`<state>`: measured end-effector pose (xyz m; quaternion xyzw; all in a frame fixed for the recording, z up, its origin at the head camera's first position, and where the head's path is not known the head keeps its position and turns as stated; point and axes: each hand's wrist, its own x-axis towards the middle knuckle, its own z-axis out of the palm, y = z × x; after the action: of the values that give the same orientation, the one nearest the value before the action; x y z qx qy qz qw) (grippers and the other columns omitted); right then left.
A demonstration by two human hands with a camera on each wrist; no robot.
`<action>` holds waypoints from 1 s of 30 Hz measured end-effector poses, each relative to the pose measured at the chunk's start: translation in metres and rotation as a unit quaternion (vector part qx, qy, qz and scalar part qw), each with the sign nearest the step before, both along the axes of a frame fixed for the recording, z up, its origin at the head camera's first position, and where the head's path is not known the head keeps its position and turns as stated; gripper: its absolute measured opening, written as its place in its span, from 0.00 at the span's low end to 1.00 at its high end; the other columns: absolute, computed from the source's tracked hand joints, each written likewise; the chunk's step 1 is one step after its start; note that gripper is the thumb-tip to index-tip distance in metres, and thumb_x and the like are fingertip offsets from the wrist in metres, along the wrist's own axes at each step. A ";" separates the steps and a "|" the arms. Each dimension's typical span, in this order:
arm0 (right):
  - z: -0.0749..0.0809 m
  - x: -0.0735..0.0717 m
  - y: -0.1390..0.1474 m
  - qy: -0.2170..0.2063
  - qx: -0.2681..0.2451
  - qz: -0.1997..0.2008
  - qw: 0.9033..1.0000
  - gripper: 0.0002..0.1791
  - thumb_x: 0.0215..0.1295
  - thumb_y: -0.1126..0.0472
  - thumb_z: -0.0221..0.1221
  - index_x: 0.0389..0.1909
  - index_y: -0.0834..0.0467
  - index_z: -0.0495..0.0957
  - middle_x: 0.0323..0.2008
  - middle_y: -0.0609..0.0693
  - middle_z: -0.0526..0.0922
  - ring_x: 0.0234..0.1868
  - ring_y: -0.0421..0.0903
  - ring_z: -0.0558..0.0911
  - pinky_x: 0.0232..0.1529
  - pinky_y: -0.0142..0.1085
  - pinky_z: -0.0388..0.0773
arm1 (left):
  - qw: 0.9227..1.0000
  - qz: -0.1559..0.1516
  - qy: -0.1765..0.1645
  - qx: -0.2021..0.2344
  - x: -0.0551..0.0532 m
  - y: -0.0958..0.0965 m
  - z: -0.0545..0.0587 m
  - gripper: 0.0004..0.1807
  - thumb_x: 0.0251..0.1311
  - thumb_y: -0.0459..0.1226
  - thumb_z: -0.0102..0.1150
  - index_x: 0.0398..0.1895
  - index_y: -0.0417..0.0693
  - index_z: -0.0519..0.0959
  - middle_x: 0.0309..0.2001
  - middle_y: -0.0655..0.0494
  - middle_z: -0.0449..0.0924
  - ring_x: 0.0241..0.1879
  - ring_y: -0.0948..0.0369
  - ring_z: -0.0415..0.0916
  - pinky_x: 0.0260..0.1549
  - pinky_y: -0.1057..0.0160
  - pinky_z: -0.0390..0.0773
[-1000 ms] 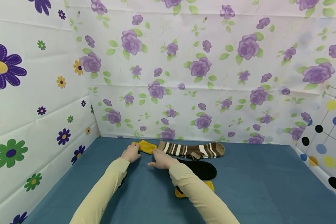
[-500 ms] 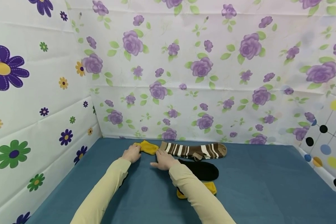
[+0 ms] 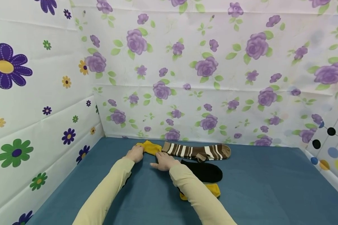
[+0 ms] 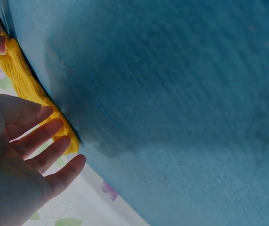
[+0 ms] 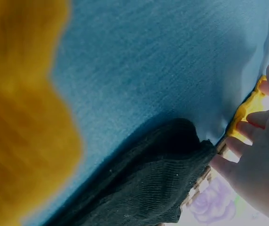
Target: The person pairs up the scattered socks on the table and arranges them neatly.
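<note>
A yellow sock lies flat near the back edge of the blue cloth. My left hand rests its fingertips on the left end of this sock. In the left wrist view the fingers are spread and fairly straight over the ribbed knit. At the sock's other end, my right hand touches it with extended fingers, thumb held apart. Just right of that hand lies a brown-and-white striped sock, close to the yellow one. Part of a black sock shows nearer, beside the right sleeve.
Another yellow sock is partly covered by the right forearm. The blue cloth spreads across the whole surface. A flower-printed sheet rises along the back, with patterned sheets at the left and right sides.
The head view has turned slightly left, so everything sits a little further right. Both hands stay at the two ends of the yellow sock, with hardly any visible movement.
</note>
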<state>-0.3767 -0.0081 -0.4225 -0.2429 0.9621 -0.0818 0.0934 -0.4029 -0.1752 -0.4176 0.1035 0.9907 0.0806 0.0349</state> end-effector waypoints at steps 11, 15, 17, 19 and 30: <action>0.007 0.005 -0.001 -0.002 0.001 0.009 1.000 0.35 0.63 0.39 0.46 0.65 0.56 0.59 0.64 0.53 0.58 0.63 0.48 0.58 0.56 0.41 0.59 | 1.000 -0.007 -0.010 -0.012 0.005 -0.001 0.008 0.14 0.63 0.29 0.45 0.50 0.35 0.73 0.54 0.38 0.65 0.54 0.43 0.62 0.47 0.46 0.65; 0.008 0.006 -0.002 -0.004 0.003 0.015 1.000 0.34 0.64 0.42 0.49 0.65 0.58 0.60 0.63 0.54 0.58 0.62 0.49 0.59 0.55 0.40 0.60 | 1.000 -0.019 -0.015 -0.016 0.010 -0.002 0.010 0.10 0.62 0.28 0.46 0.43 0.37 0.75 0.53 0.38 0.67 0.52 0.44 0.63 0.47 0.47 0.65; 0.009 0.006 -0.002 0.001 0.003 0.019 1.000 0.31 0.64 0.45 0.52 0.63 0.59 0.63 0.62 0.54 0.61 0.61 0.50 0.62 0.54 0.40 0.61 | 0.999 -0.027 -0.016 -0.017 0.012 -0.003 0.010 0.08 0.61 0.28 0.47 0.40 0.37 0.75 0.52 0.38 0.67 0.51 0.44 0.64 0.46 0.47 0.65; 0.009 0.006 -0.002 0.008 0.006 0.024 1.000 0.28 0.64 0.47 0.53 0.59 0.59 0.67 0.60 0.55 0.63 0.58 0.50 0.65 0.52 0.40 0.64 | 0.999 -0.035 -0.018 -0.018 0.013 -0.003 0.010 0.07 0.61 0.28 0.47 0.39 0.38 0.75 0.50 0.39 0.68 0.50 0.45 0.65 0.46 0.48 0.65; 0.010 0.007 0.002 0.019 -0.026 0.052 0.998 0.13 0.62 0.55 0.57 0.40 0.60 0.78 0.44 0.52 0.71 0.40 0.44 0.73 0.37 0.34 0.69 | 0.997 -0.075 -0.015 -0.017 0.023 -0.006 0.012 0.08 0.59 0.28 0.51 0.40 0.36 0.76 0.39 0.45 0.72 0.41 0.51 0.70 0.42 0.53 0.69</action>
<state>-0.3692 -0.0065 -0.4123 -0.2962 0.9473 -0.0970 0.0734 -0.3803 -0.1811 -0.4055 0.1752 0.9808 0.0626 0.0578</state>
